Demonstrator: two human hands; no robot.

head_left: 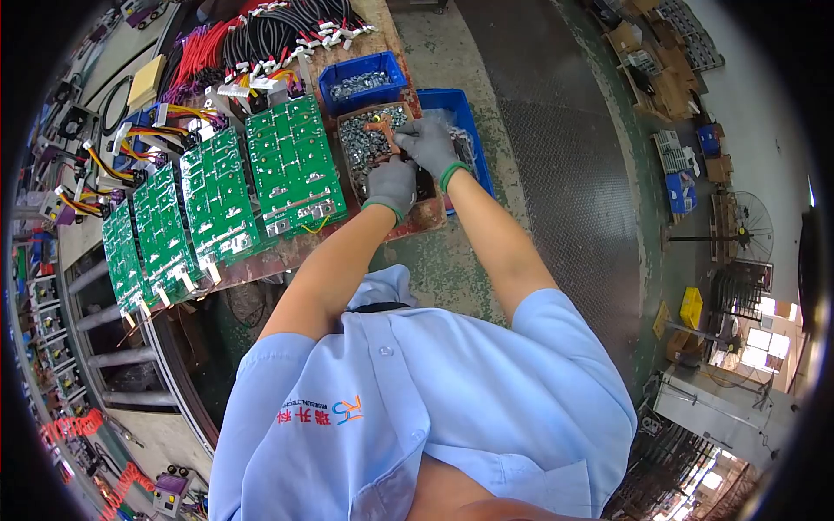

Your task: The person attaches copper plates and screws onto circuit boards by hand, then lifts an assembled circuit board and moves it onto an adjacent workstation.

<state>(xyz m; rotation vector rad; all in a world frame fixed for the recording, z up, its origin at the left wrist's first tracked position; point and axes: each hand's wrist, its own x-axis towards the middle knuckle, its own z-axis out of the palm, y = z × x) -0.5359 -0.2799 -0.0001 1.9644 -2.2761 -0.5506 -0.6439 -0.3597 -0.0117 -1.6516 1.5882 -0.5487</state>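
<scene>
Both my hands wear grey gloves with green cuffs and meet over a cardboard box [352, 143] of small shiny metal fasteners. A copper-coloured metal piece [380, 128] stands up from the closed fingers of my left hand [391, 185], which hold its lower end. My right hand [427, 146] is closed in a pinch beside that piece, its fingertips against or very near it. What the right fingertips hold, if anything, is too small and hidden to make out.
Left of the box, several green circuit boards [294, 161] lean in a row along the bench edge. Behind it stands a blue bin [360, 80] of metal parts. A larger blue bin [476, 143] sits to the right. Bundled black cables [278, 35] lie at the back.
</scene>
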